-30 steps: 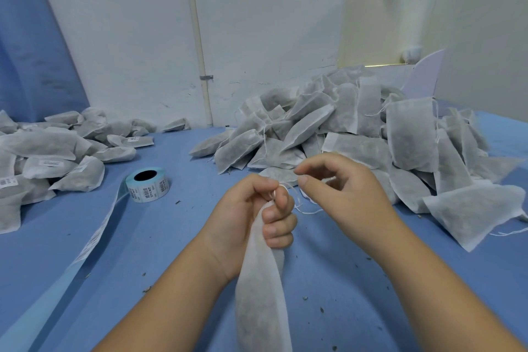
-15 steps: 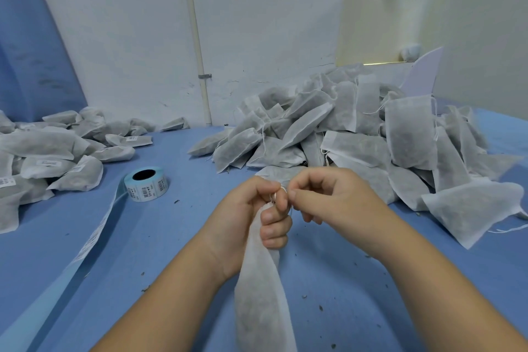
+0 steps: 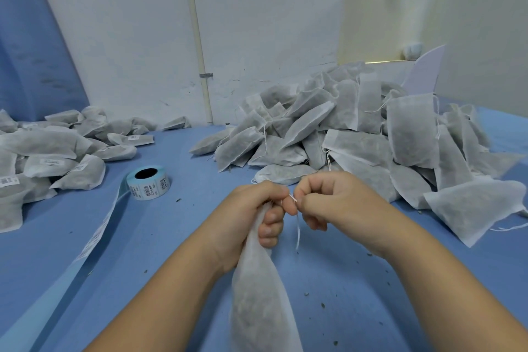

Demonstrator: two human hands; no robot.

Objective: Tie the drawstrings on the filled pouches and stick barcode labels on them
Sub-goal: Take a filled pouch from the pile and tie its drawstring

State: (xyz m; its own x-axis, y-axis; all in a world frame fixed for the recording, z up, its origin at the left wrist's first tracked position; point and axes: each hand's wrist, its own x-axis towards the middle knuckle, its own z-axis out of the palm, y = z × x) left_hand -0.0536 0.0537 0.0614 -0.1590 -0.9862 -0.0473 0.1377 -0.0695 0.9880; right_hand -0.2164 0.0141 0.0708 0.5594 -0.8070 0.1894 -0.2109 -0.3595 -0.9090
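the left hand [image 3: 251, 208] sits near the middle of the view, its fingers curled tight round the gathered neck of a filled pouch [image 3: 258, 303]. the pouch hangs from the fist toward six o'clock, its lower end cut off by the bottom edge. at three o'clock of that fist, almost touching it, the right hand [image 3: 334, 197] pinches the white drawstring [image 3: 298, 230] between thumb and forefinger, with the other fingers curled in beneath. a short taut bit of string bridges the two hands and a loose end dangles toward six o'clock between them; whether a knot has formed cannot be told. from twelve to two o'clock of the hands the right heap [image 3: 357, 134] of filled pouches lies on the table against the wall, several with strings trailing, the nearest one just behind the knuckles. at nine to ten o'clock, well apart, the left heap [image 3: 51, 148] holds pouches bearing small white barcode labels. between that heap and the hands, at ten o'clock, a label roll [image 3: 148, 182] stands on its flat end on the blue table [image 3: 160, 251], and its strip [image 3: 97, 234] runs off toward seven o'clock into the bottom left corner. dark crumbs [image 3: 323, 306] are scattered on the table around four to five o'clock. a pale pipe [image 3: 195, 37] runs up the white wall at twelve o'clock.
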